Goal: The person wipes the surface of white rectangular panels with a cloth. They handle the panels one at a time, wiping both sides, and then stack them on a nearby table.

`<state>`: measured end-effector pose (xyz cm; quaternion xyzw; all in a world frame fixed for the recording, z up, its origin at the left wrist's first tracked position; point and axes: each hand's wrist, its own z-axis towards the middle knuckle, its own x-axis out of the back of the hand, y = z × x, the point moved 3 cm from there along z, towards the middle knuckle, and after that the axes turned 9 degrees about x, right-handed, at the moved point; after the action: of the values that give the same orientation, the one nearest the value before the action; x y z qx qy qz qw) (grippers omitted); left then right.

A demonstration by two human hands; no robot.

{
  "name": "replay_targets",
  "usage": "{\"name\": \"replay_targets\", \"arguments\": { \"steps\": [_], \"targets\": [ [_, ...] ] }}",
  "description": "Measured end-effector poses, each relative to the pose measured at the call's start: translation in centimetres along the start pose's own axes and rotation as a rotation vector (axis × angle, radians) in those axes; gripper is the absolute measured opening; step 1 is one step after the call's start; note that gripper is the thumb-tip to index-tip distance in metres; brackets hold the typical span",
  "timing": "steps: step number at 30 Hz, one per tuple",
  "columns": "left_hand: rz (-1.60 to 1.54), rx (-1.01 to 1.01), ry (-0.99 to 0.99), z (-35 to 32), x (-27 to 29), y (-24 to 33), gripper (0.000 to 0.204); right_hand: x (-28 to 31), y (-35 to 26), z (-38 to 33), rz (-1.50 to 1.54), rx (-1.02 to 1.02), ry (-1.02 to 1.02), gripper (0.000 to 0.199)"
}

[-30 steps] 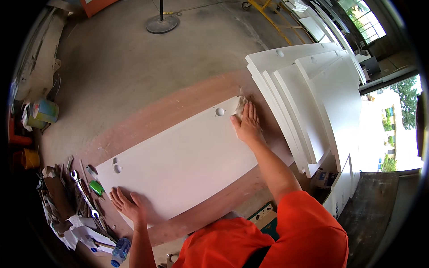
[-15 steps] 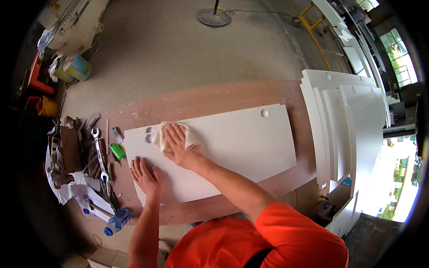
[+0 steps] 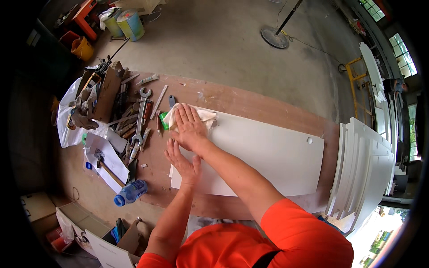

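Note:
A white rectangular panel [image 3: 263, 152] lies flat on a brown worktable, with a round hole near its far right corner. My right hand [image 3: 190, 127] is spread flat on a cream cloth [image 3: 208, 116], pressing it at the panel's far left corner. The cloth and hand cover that corner. Just nearer to me, my left hand [image 3: 184, 165] is open, fingers stretched, over the panel's left end. Whether it touches the surface I cannot tell. A green object [image 3: 164, 120] shows partly beside the cloth.
Left on the worktable [image 3: 232, 94] lie wrenches [image 3: 142, 111], a hammer [image 3: 111, 173], tubes and a cardboard box [image 3: 108, 94]. A blue-capped bottle [image 3: 133, 191] lies near the front edge. White panels [image 3: 357, 165] stand stacked at right. Beyond stands a round-based pole [image 3: 275, 38].
My right hand has slid the cloth left to the panel's far left corner. My left hand has come closer to the right wrist. The whole view has shifted, showing more at left.

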<state>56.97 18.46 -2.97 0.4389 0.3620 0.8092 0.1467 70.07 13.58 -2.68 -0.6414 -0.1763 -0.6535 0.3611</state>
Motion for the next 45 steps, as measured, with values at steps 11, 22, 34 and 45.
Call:
{"name": "replay_targets", "arguments": {
  "steps": [11,22,34,45],
  "targets": [
    [-0.243,0.073,0.053,-1.1,1.3,-1.7,0.090,2.0,-0.8,-5.4,0.045,0.102,-0.053,0.084],
    [-0.215,0.080,0.043,-3.5,2.7,-1.3,0.095,0.8,0.3,-1.2,-0.005,0.039,0.070,0.088],
    [0.115,0.152,-0.080,-5.2,5.3,-2.0,0.077,3.6,11.9,-23.9,-0.107,-0.446,0.111,0.081],
    [0.104,0.487,-0.258,-7.3,7.7,-5.5,0.059,8.0,20.6,-61.3,-0.034,-1.657,0.206,0.073]
  ]
}}
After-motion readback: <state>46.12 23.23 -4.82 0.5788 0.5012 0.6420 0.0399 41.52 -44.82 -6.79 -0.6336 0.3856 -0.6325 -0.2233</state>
